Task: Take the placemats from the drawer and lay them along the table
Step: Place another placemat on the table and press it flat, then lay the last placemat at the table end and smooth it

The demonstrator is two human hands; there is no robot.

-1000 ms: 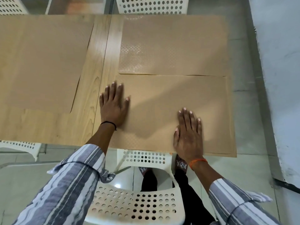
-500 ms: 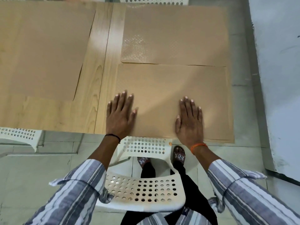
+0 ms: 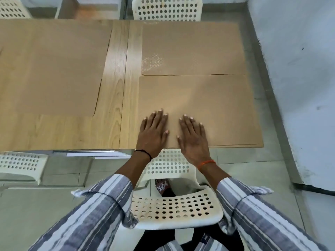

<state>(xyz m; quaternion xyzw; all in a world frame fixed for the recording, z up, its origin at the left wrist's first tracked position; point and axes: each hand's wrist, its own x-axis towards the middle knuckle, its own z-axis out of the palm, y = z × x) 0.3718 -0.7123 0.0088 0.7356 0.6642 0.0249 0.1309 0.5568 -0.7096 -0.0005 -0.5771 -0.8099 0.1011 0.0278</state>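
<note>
Three tan placemats lie flat on the wooden table. The near right placemat reaches the table's front and right edges. Behind it lies a second placemat, its near edge meeting the first one's far edge. A third placemat covers the left part of the table. My left hand and my right hand rest palm down, side by side, on the near placemat's front left part, fingers spread, holding nothing.
A white perforated chair stands between me and the table's front edge. Another white chair sits at the far side, one more at the near left. A pale wall runs close along the table's right end.
Both hands slid toward each other and back toward the table's front edge on the near placemat; the right hand moved left. The camera view shifted and pulled back.
</note>
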